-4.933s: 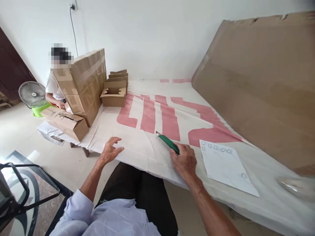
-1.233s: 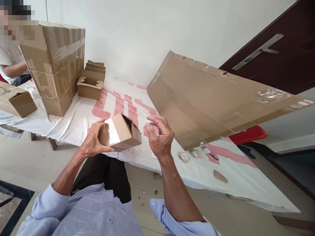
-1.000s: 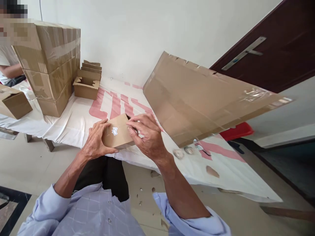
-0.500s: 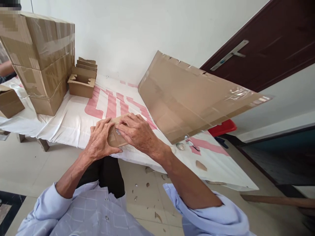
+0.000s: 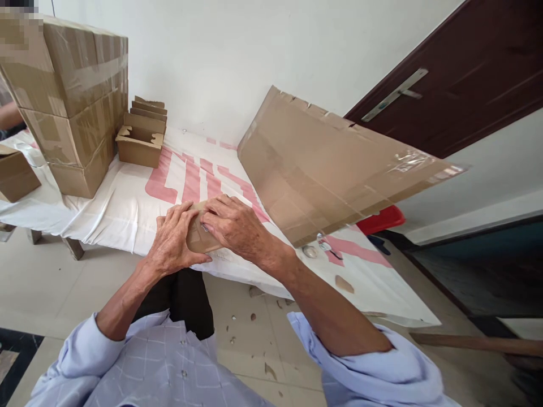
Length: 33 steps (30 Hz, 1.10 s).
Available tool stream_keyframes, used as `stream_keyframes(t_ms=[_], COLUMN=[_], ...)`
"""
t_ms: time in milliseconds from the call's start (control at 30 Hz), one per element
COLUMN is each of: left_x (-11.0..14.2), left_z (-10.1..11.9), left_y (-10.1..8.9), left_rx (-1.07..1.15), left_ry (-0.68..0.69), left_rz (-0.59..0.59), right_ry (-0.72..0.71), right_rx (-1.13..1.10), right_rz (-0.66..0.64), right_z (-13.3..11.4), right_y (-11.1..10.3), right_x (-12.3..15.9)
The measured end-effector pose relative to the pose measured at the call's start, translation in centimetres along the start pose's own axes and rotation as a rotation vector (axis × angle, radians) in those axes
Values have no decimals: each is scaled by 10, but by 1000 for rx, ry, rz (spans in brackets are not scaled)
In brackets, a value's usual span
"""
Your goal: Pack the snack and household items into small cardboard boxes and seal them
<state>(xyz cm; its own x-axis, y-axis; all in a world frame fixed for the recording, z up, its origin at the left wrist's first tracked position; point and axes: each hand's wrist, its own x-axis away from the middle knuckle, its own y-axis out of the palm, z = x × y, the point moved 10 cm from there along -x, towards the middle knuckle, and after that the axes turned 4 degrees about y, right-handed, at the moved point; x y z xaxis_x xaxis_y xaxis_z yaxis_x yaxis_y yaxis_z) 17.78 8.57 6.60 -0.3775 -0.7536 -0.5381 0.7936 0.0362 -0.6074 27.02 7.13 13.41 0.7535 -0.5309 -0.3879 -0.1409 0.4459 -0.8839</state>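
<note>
A small brown cardboard box (image 5: 198, 240) rests at the near edge of the white cloth with red markings (image 5: 139, 209). My left hand (image 5: 173, 244) wraps round the box's left end, fingers closed on it. My right hand (image 5: 231, 226) lies over the top of the box, fingers pressed down on it, by a small white sticker. Most of the box is hidden under both hands.
A big flat cardboard sheet (image 5: 322, 164) leans over the table's right part. Taped cartons (image 5: 72, 96) are stacked at the left, with small open boxes (image 5: 139, 144) behind them. Another person's arm (image 5: 9, 116) shows at far left. Scraps (image 5: 343, 284) lie on cloth and floor.
Earlier my right hand held a green cutter on the cloth. Since then my left hand took up the small box, my right hand came onto it, and both lowered it to the cloth.
</note>
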Motion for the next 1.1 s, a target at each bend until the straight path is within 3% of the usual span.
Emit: stream_keyframes(t_ms=[300,400,600,733,900,1100], left_x=[-2,-2,1,2,4,1], left_z=[2,1,0,-1,-6,-16], left_y=[1,0,-2,-4,-13,-37], left_rx=[-8,-13,-7,-8,-1,-54], left_ry=[4,-9,-22,-28,6,105], left_rz=[2,-4,-10,-5,29,144], right_ry=[-15,26,323,508,741,1060], right_rx=[-18,-117,-489,-594,-586,-533], right_rz=[-15,46,348,448,482,362], right_z=[3,6,44,77,136,221], right_y=[9,2,-40,-45,-10,61], right_x=[0,4,33,61,114,228])
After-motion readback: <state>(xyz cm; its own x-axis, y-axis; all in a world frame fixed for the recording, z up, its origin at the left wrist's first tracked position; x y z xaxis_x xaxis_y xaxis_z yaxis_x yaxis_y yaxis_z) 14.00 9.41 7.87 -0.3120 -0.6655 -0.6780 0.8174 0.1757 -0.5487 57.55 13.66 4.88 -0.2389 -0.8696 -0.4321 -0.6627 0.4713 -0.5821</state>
